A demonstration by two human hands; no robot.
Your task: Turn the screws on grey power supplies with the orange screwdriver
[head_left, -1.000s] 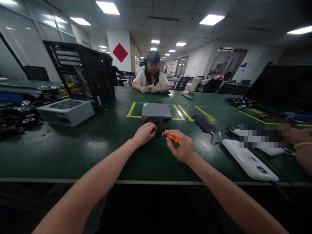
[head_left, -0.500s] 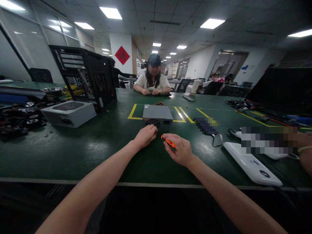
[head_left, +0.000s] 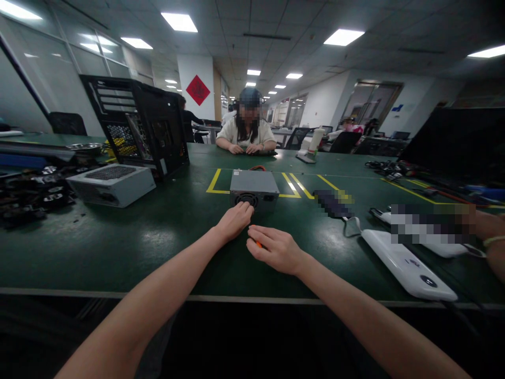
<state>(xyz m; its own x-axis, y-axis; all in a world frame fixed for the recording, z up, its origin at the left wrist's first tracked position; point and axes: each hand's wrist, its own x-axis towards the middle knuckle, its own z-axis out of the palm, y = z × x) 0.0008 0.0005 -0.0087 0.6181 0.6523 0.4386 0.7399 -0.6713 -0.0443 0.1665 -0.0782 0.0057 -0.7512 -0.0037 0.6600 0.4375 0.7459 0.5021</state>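
A grey computer power supply (head_left: 254, 181) sits in front of me, its black fan grille and power socket facing my side. My left hand (head_left: 235, 218) is closed in a pinch just in front of the fan grille. Whatever its fingertips hold, if anything, is hidden or too small to make out. Close by on the right, my right hand (head_left: 274, 248) is wrapped round a small orange-and-black tool (head_left: 259, 244). Only bits of orange show between its fingers.
At left stand a second power supply (head_left: 112, 184), a black computer case (head_left: 136, 123) and a heap of black parts (head_left: 35, 192). White power banks (head_left: 406, 266) lie at right, near another person's hand (head_left: 487, 226). A person (head_left: 246, 129) sits opposite.
My right hand has moved left, closer to my left hand, and its fingers now cover most of the orange-and-black tool. My left hand has barely moved.
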